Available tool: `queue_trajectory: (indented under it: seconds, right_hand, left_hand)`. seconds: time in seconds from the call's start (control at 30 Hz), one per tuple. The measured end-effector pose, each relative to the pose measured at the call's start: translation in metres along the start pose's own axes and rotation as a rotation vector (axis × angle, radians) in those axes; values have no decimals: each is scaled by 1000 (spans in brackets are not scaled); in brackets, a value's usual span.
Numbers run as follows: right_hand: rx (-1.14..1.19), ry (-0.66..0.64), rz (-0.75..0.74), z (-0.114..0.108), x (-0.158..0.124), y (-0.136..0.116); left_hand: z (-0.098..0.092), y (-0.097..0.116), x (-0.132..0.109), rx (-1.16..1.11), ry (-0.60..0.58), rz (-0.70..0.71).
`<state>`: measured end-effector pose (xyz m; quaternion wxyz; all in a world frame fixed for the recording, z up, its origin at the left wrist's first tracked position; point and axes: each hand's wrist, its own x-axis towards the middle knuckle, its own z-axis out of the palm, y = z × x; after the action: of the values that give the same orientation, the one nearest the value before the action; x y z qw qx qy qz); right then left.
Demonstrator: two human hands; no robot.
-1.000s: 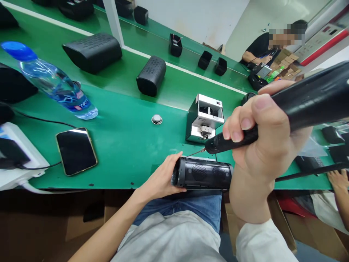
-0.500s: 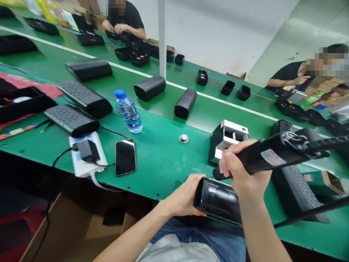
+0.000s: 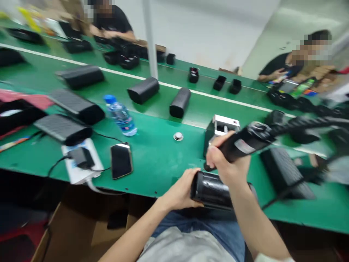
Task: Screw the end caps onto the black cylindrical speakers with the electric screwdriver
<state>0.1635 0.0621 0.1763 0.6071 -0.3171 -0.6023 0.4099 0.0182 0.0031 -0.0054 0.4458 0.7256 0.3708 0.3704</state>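
Note:
My left hand point(image 3: 182, 190) grips the near end of a black cylindrical speaker body point(image 3: 211, 190) that lies across the table's front edge above my lap. My right hand point(image 3: 226, 163) is wrapped round a black electric screwdriver point(image 3: 247, 143), which slants down to the left with its tip at the speaker's top. The screwdriver's cable runs off to the right. A small metal screw dispenser box point(image 3: 221, 130) stands just behind the two hands. The picture is blurred by motion.
On the green table point(image 3: 152, 156) lie a phone point(image 3: 121, 160), a white power strip with a plug point(image 3: 79, 162), a water bottle point(image 3: 120, 114), a small round metal part point(image 3: 178, 136) and several black speaker shells. Two other people work at the far side.
The view has pulled back and swung left, showing more of the table. My right hand has lowered the screwdriver closer to the speaker; my left hand keeps its grip.

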Motion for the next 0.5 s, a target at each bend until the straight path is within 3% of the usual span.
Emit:
queue_trajectory:
  seconds: [0.17,0.33,0.4,0.5]
  right_hand:
    - [105,-43,13,-10,16,-22]
    - [7,292,-365,-47,40,-69]
    - [-76,394,-467,-61,52,-67]
    - [-150,390,-485,-72,68,-44]
  left_hand:
    - [-2,-1,-2,67,-10,-5]
    - [-3,1,-4,139,-23,1]
    - [-4,2,-4,142,-25,1]
    - [-5,3,-4,148,-22,-2]
